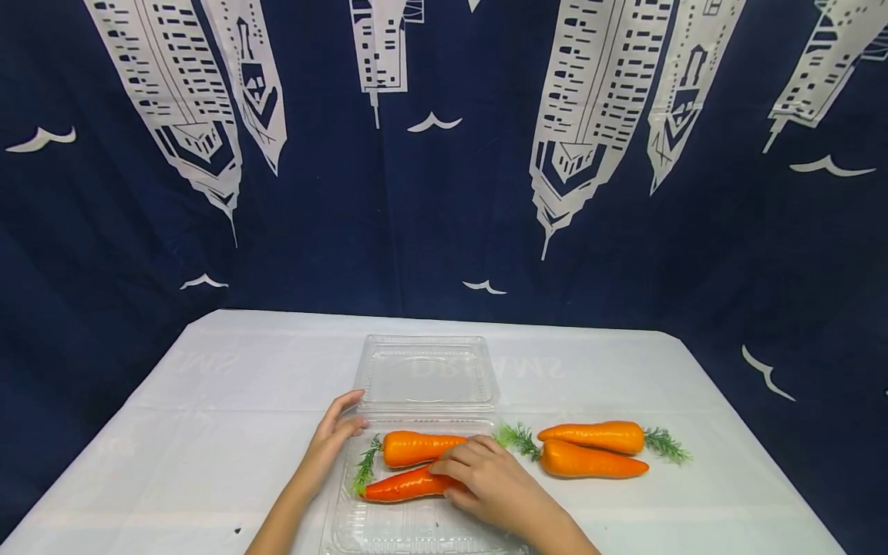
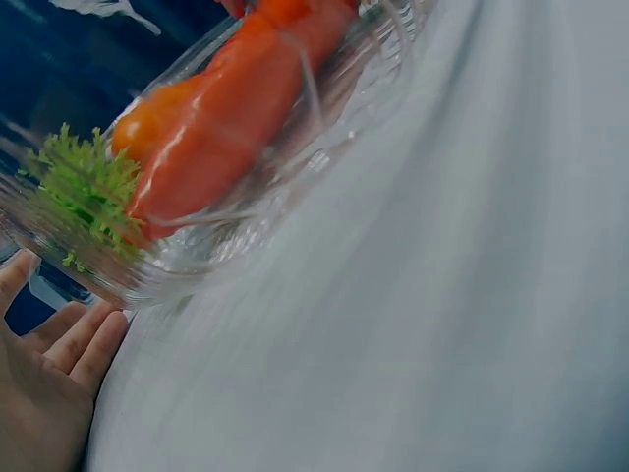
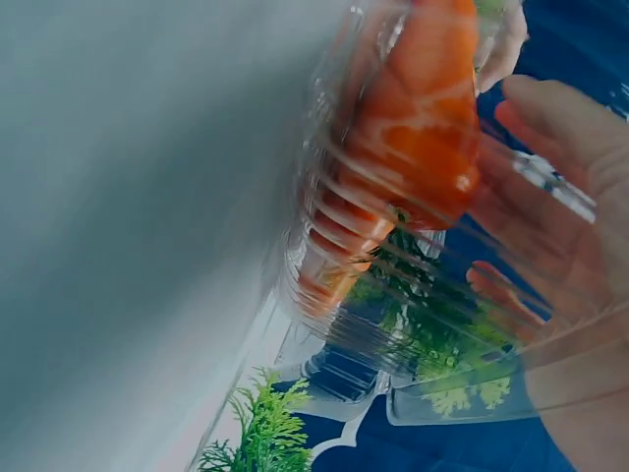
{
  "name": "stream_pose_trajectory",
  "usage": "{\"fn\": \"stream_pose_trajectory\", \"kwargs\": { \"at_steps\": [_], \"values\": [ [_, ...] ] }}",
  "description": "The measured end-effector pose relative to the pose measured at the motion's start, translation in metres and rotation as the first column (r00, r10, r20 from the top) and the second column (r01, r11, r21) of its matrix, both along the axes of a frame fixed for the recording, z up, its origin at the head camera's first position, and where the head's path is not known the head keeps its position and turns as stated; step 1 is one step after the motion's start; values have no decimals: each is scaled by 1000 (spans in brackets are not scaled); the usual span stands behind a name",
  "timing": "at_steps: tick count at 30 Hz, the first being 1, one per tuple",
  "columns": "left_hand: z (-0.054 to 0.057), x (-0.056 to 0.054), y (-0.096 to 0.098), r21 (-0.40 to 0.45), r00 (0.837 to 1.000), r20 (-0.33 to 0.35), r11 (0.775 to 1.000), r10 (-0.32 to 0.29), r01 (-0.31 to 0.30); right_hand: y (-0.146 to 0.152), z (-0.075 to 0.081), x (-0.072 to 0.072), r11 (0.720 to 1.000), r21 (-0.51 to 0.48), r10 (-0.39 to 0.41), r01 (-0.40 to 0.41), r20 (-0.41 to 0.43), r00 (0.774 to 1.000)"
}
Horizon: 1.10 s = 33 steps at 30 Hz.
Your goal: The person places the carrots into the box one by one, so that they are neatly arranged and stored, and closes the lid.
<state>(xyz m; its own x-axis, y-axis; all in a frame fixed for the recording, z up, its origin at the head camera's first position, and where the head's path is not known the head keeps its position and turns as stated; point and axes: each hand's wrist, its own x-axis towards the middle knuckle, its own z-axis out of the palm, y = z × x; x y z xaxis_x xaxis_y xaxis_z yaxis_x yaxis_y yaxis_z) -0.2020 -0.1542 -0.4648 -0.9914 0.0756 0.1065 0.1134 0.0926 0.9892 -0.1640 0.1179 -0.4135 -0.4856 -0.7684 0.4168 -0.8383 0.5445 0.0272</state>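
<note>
Bent fingers of the right hand [image 1: 498, 487] cover one end of the red-orange carrot [image 1: 400, 487], pinched or not unclear, inside the clear clamshell container [image 1: 395, 532]; the left hand [image 1: 329, 441], fingers extended, meets its left edge. Placing seems underway; next likely calls for release.

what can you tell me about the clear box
The box is see-through and looks like thin, ribbed plastic. It sits on the white table, its lid open and laid back on the far side. Two carrots show inside. The left hand has its fingertips at the box's left edge; the right hand reaches in from the right, with its grip on the nearer carrot.
</note>
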Motion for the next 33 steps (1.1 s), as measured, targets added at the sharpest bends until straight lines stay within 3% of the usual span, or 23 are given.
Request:
{"fn": "stream_pose_trajectory", "kwargs": {
  "at_steps": [9,12,19,26,33],
  "values": [
    [0,-2,1,-6,1000,9,1000,11,-11,6,13,-1,992,-126,35,-20,120,992],
    [-1,-2,1,-6,1000,-2,1000,13,-13,10,17,-2,977,-215,31,-8,104,994],
    [-1,-1,1,-12,1000,-6,1000,11,-11,19,23,-4,913,-407,55,-23,66,996],
    [2,0,2,-22,1000,18,1000,15,-15,25,32,-6,862,-504,80,-53,33,996],
    [2,1,1,-19,1000,9,1000,12,-12,35,42,-7,832,-550,66,-69,-25,998]
  ]
}}
